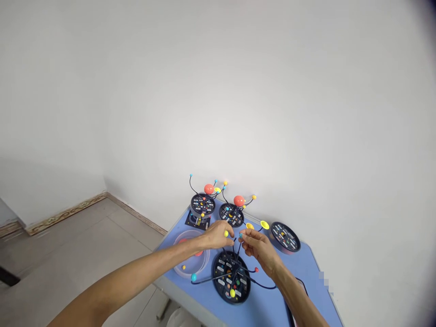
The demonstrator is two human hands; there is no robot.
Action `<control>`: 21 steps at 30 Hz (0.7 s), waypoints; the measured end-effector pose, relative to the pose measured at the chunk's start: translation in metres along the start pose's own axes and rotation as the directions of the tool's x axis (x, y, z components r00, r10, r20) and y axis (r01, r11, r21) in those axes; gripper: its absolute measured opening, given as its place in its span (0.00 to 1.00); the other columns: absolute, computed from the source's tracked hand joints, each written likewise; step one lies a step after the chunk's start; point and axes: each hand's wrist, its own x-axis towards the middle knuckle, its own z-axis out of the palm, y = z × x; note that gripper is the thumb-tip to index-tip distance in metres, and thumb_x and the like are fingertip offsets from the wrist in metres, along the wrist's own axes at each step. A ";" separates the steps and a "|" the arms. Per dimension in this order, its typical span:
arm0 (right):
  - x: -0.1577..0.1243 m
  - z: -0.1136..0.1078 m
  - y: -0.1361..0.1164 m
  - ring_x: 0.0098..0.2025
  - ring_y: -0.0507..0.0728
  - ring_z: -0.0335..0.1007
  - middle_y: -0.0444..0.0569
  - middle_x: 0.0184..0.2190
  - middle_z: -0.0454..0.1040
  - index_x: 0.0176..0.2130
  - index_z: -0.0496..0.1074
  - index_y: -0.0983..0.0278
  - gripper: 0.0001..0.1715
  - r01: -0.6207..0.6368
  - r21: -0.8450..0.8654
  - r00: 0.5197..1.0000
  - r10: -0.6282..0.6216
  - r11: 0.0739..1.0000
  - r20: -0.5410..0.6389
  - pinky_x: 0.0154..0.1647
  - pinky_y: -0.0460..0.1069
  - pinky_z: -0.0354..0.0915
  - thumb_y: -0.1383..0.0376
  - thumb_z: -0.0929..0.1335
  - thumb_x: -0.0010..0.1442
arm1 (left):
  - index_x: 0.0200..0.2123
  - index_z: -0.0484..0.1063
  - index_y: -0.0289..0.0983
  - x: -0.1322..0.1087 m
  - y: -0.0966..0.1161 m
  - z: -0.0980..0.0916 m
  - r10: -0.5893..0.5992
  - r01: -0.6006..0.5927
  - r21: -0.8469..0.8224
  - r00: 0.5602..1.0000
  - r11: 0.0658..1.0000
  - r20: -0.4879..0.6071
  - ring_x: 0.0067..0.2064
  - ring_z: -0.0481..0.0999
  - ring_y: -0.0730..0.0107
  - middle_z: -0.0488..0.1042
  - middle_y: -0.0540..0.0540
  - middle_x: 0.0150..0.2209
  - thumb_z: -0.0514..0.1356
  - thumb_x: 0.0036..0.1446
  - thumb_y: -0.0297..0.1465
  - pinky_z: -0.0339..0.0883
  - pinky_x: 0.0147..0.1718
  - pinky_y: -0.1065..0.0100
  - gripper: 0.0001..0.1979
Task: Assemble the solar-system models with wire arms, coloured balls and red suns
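A solar system model with a round black base [223,290] and several bent black rods stands near the table's front. Above it, my left hand [217,235] curls its fingers around a small yellow ball [226,233]. My right hand [259,249] pinches a small blue ball [240,235] between thumb and fingertips, close to the upper end of a black rod. Whether that ball sits on the rod cannot be made out. Other rods of this model carry a larger blue ball [194,277], a red ball [256,270] and a yellow ball [232,293].
Two similar models with red balls [209,189] [239,200] stand behind, against the wall. A round black-topped base [285,237] lies at the right. Left of my model is a clear round tub [207,263] with balls inside. A dark printed card [192,221] lies on the blue table [265,304].
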 end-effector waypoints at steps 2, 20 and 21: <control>0.002 0.000 0.001 0.24 0.50 0.60 0.43 0.23 0.71 0.27 0.75 0.65 0.21 0.010 -0.017 1.000 -0.010 1.000 -0.015 0.24 0.47 0.55 0.55 0.79 0.37 | 0.32 0.81 0.39 0.001 0.002 0.001 -0.001 0.001 0.003 1.000 1.000 0.000 0.43 0.78 0.61 0.82 0.49 0.38 0.67 0.47 0.28 0.68 0.45 0.67 0.06; 0.005 0.004 0.003 0.22 0.51 0.61 0.41 0.19 0.70 0.26 0.76 0.63 0.15 0.128 -0.271 0.992 -0.127 0.954 0.023 0.28 0.49 0.59 0.55 0.74 0.41 | 0.33 0.84 0.40 0.000 0.010 -0.002 -0.062 0.062 0.018 0.998 0.998 0.020 0.38 0.80 0.64 0.83 0.49 0.35 0.66 0.48 0.26 0.68 0.36 0.71 0.08; 0.005 0.004 0.003 0.22 0.52 0.61 0.41 0.19 0.70 0.26 0.76 0.63 0.14 0.138 -0.284 0.990 -0.136 0.949 0.028 0.28 0.49 0.60 0.55 0.74 0.42 | 0.33 0.84 0.40 0.001 0.009 -0.002 -0.064 0.064 0.019 0.998 0.998 0.016 0.38 0.80 0.64 0.83 0.49 0.35 0.66 0.48 0.26 0.68 0.36 0.71 0.08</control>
